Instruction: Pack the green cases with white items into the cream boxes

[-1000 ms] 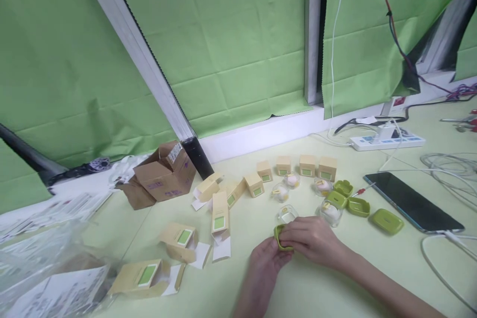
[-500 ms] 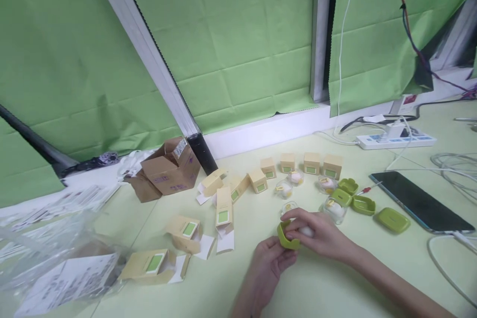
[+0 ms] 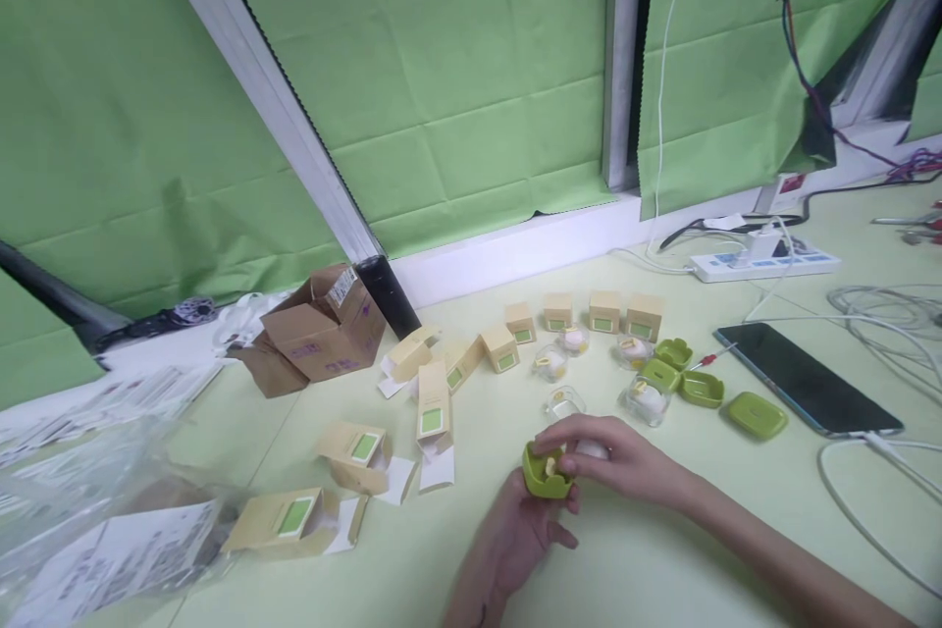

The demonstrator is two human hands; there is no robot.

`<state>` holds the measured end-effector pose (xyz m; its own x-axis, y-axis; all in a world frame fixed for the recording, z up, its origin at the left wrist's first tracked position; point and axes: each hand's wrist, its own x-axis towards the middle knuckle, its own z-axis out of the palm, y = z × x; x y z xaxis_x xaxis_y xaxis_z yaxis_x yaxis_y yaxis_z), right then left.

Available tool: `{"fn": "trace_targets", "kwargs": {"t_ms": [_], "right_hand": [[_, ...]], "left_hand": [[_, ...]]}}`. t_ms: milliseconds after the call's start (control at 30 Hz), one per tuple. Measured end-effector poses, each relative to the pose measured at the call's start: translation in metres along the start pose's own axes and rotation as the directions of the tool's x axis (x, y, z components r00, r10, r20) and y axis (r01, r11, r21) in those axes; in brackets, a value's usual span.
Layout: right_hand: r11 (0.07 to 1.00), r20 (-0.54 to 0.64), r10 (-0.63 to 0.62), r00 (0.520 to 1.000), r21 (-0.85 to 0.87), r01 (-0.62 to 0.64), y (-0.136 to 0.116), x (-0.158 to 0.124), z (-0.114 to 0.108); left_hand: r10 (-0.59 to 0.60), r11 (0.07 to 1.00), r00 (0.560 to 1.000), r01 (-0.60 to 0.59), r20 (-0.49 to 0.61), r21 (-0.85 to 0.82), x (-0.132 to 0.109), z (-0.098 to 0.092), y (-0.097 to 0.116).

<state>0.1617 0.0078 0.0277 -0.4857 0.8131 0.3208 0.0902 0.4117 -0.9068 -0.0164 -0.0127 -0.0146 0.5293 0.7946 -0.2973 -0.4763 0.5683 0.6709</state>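
Note:
My left hand (image 3: 519, 535) holds a small open green plastic case (image 3: 546, 483) from below, fingers curled under it. A small yellowish piece (image 3: 550, 467) shows inside. The index finger and thumb of my right hand (image 3: 610, 451) close on the case's rim from above. A white rounded thing (image 3: 591, 449) shows at my right palm; whether I hold it or it lies on the table I cannot tell. Just beyond my right hand is a clear plastic shell (image 3: 565, 400). More clear shells with pale contents, such as this one (image 3: 648, 400), stand farther off.
Green case parts (image 3: 703, 389) and a green lid (image 3: 757, 415) lie right, near a phone (image 3: 810, 378) on a cable. Several small cartons (image 3: 603, 311) stand behind; opened cartons (image 3: 294, 520) lie left. A brown box (image 3: 324, 329), plastic bag (image 3: 125, 549) and power strip (image 3: 765, 263) surround them.
The green case has tipped so its inside faces me more, showing the yellowish piece. My right fingers have drawn up from inside it to the rim. The view has shifted slightly.

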Motion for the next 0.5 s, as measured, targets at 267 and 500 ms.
{"fn": "trace_targets", "kwargs": {"t_ms": [267, 500], "right_hand": [[0.941, 0.045, 0.088, 0.995, -0.332, -0.068, -0.006, -0.001, 0.001], [0.927, 0.046, -0.05, 0.998, -0.37, 0.064, -0.006, -0.003, 0.01]], "left_hand": [[0.117, 0.955, 0.988, -0.083, -0.105, 0.285, -0.004, 0.016, 0.009], [0.141, 0.967, 0.971, -0.093, -0.192, 0.236, -0.001, 0.016, 0.0]]}}
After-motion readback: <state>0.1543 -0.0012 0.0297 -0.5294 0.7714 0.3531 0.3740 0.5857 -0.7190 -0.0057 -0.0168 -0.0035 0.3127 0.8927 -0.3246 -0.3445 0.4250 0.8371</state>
